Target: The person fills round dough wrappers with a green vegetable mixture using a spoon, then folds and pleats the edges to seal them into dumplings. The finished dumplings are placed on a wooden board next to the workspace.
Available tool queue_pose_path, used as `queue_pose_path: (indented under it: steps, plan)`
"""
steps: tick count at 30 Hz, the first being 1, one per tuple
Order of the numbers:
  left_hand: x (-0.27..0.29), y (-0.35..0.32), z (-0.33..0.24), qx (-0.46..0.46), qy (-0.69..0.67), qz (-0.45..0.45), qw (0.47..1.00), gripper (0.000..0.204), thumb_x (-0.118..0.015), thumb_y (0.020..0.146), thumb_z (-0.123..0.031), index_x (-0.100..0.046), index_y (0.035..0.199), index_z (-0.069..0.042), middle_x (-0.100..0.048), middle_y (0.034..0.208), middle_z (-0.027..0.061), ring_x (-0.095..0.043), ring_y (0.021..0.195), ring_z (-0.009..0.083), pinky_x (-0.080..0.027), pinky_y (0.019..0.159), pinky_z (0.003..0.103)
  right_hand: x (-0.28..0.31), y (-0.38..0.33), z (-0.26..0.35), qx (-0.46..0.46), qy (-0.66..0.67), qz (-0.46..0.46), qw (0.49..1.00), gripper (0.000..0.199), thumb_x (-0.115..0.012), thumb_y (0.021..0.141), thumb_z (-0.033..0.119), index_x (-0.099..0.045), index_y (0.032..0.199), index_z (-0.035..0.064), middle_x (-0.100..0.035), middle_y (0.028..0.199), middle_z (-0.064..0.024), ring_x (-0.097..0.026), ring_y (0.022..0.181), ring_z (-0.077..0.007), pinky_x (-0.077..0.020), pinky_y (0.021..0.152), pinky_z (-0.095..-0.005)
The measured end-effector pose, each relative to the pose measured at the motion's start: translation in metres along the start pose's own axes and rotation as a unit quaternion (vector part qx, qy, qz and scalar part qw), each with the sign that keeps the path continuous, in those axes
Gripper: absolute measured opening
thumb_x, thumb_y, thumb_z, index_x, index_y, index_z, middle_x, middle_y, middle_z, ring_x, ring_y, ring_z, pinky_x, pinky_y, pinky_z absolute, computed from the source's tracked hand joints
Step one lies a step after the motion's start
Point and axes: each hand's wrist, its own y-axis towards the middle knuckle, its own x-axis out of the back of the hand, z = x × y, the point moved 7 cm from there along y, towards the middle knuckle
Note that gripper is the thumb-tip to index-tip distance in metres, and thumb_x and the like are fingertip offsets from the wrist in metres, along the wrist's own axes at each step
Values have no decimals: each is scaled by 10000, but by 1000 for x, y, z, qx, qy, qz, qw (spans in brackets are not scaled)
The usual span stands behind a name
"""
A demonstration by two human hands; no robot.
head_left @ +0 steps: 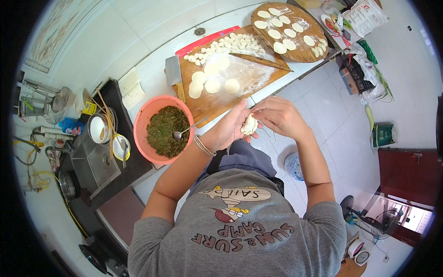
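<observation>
A pale dumpling [249, 125] with a pleated edge rests in the fingers of my left hand [229, 123], just past the counter's front edge. My right hand [280, 115] comes in from the other side, its fingers pinched together at the dumpling's upper end. Behind them lies a floured wooden board [207, 108] with several round dough wrappers [212, 86], a heap of small dough pieces [237, 43] and a rolling pin [260, 62]. To the left, a pink bowl [140, 134] holds dark green filling [167, 131] with a spoon [178, 135] in it.
A cleaver [174, 71] lies on the board's left edge. A round wooden board [300, 51] at the far right carries more wrappers and a few finished dumplings [319, 48]. Left of the bowl are a sink [99, 168] and stacked bowls [98, 128]. Below stands a water bottle [294, 167].
</observation>
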Motion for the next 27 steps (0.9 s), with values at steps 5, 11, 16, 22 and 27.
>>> queue_pose_path:
  steps: [5,11,16,22,27]
  plan:
    - [-7,15,-2,24,6,0,1000,759,-197,929,-636,-486,1182,19,-591,1025,109,-605,836,179,-481,670,264,6,-8,-13,6,-18,17,1000,256,-672,629,47,-641,883,66,-582,761,-52,-581,729,-239,-485,644,-346]
    - [-12,49,0,38,-20,6,999,742,-198,940,-611,-479,1195,28,-598,1031,114,-608,851,195,-490,697,287,20,-18,-38,-51,-10,12,999,290,-656,673,45,-639,961,69,-570,747,-69,-594,729,-251,-488,634,-351]
    - [-14,97,-4,-1,-133,-44,990,712,-192,956,-574,-469,1225,24,-597,1071,120,-600,896,216,-474,818,330,39,-50,-95,-346,30,-75,935,221,-646,793,113,-640,1000,36,-618,820,-138,-626,744,-310,-496,636,-379]
    - [-11,182,12,-15,-110,-71,991,632,-266,960,-547,-464,1244,-19,-562,1127,65,-524,1052,158,-423,925,370,24,-91,-168,-452,23,-47,890,294,-684,771,238,-658,951,7,-644,849,-189,-629,755,-345,-495,671,-415]
    - [-20,253,9,25,-74,-80,994,634,-266,955,-564,-443,1274,-45,-546,1164,64,-536,1048,174,-422,937,392,38,-118,-235,-513,75,-105,849,276,-689,732,168,-654,947,-2,-652,867,-193,-642,775,-331,-495,671,-407]
